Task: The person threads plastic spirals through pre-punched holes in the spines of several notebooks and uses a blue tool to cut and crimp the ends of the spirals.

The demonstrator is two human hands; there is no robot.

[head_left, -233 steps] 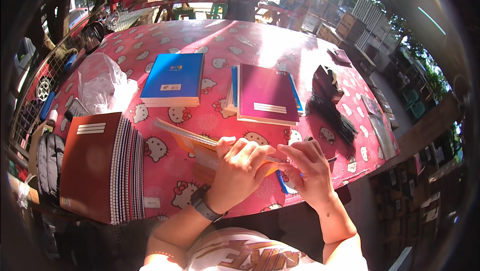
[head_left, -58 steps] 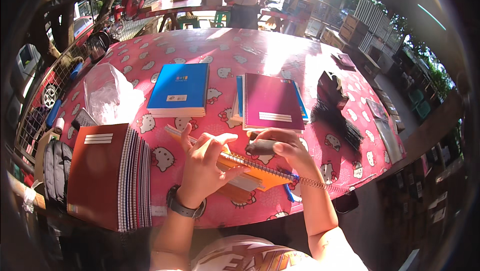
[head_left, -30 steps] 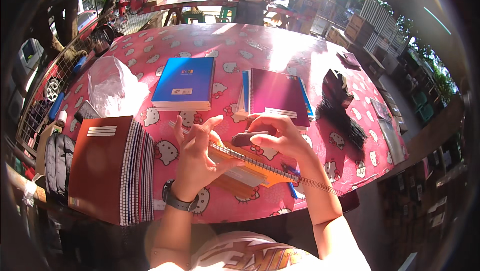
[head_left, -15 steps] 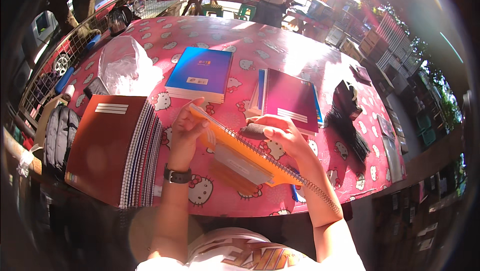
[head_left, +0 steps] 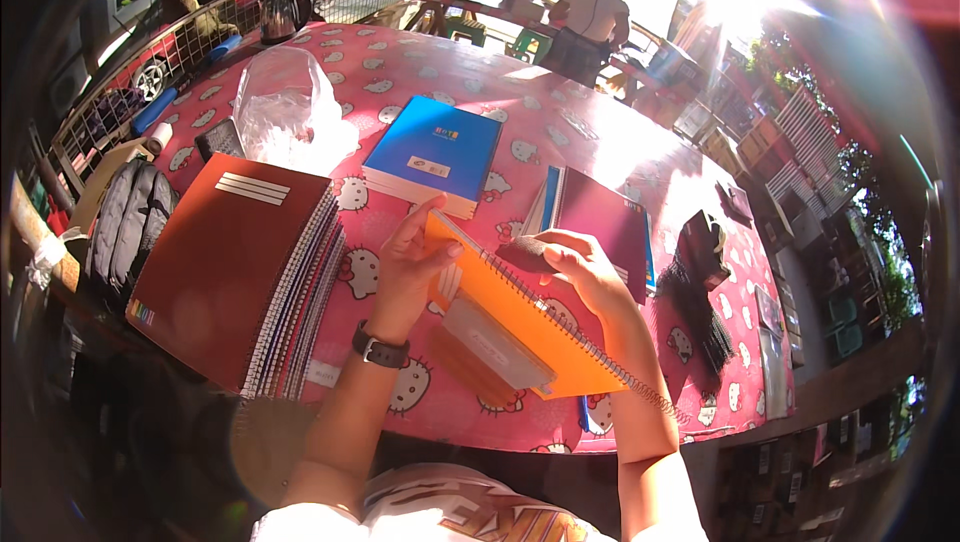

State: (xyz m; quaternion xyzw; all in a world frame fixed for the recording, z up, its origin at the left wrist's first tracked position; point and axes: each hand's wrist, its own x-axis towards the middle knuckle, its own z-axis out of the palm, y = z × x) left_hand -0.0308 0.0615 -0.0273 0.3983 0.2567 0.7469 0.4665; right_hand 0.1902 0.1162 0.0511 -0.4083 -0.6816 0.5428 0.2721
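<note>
My left hand [head_left: 408, 257], with a dark watch on its wrist, grips the upper left end of an orange spiral notebook [head_left: 575, 347]. The notebook is tilted above the table, and its wire coil [head_left: 655, 397] sticks out past the lower right end, beside my right forearm. A grey rectangular panel [head_left: 495, 342] shows on or against its near side; which I cannot tell. My right hand [head_left: 588, 264] pinches a small dark rounded object [head_left: 526, 254] close above the coiled edge. Its exact kind is unclear.
A stack of brown-covered spiral notebooks [head_left: 225, 262] lies at left. Beyond my hands are blue notebooks [head_left: 430, 147] and a maroon spiral notebook [head_left: 600, 217]. A clear plastic bag [head_left: 285, 112] stands far left, black bristly material [head_left: 695, 312] right. A person [head_left: 590, 22] is at a farther table.
The whole view has tilted and shifted, so things on the table sit differently in the picture. Both hands keep their hold, and the dark object remains close to the coil.
</note>
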